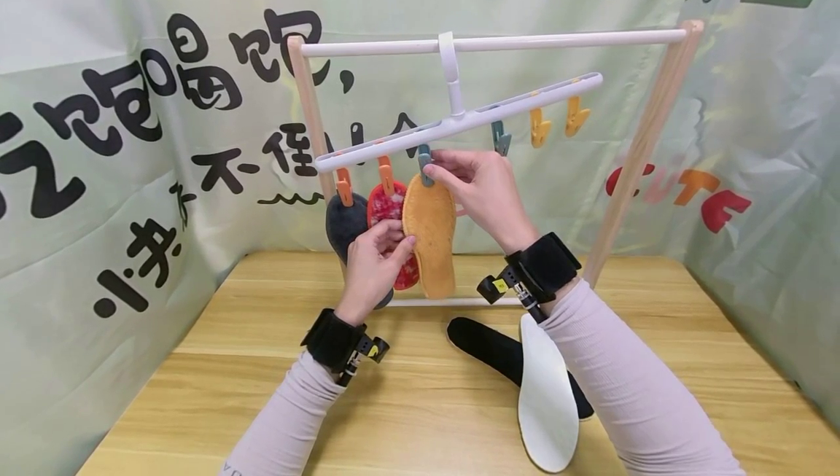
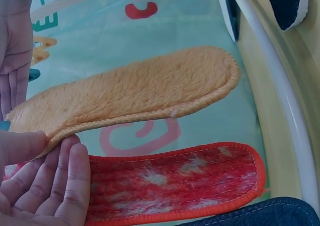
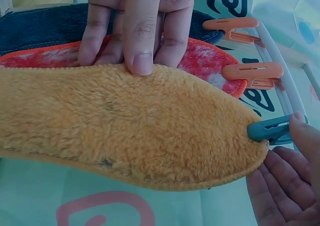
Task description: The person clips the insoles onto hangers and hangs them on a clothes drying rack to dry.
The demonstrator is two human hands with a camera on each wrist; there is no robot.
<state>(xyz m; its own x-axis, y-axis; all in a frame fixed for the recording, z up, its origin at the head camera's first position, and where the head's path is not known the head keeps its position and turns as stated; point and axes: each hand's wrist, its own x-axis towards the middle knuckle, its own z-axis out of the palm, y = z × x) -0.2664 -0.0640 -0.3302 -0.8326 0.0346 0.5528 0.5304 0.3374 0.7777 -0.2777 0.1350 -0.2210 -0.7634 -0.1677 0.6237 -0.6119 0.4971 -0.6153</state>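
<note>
A fuzzy yellow-orange insole [image 1: 429,243] hangs toe-up from a teal clip [image 3: 267,129] under the tilted white hanger [image 1: 387,142]. My left hand [image 1: 374,264] pinches the insole's left edge between thumb and fingers. At the top, my right hand [image 1: 494,192] grips the teal clip, thumb on its near side. The clip's jaws overlap the insole's tip in the right wrist view. Just left hang a red-and-white insole [image 2: 175,183] and a dark blue insole [image 1: 345,227], each from an orange clip [image 3: 252,70]; my left fingers partly cover the red one.
The hanger hooks over the white top bar [image 1: 558,41] of a wooden-legged rack [image 1: 646,144]. Another teal clip [image 1: 502,138] and two yellow clips [image 1: 539,128] hang on its right half. On the wooden table [image 1: 407,403], a white insole [image 1: 547,407] lies across a black insole [image 1: 485,348].
</note>
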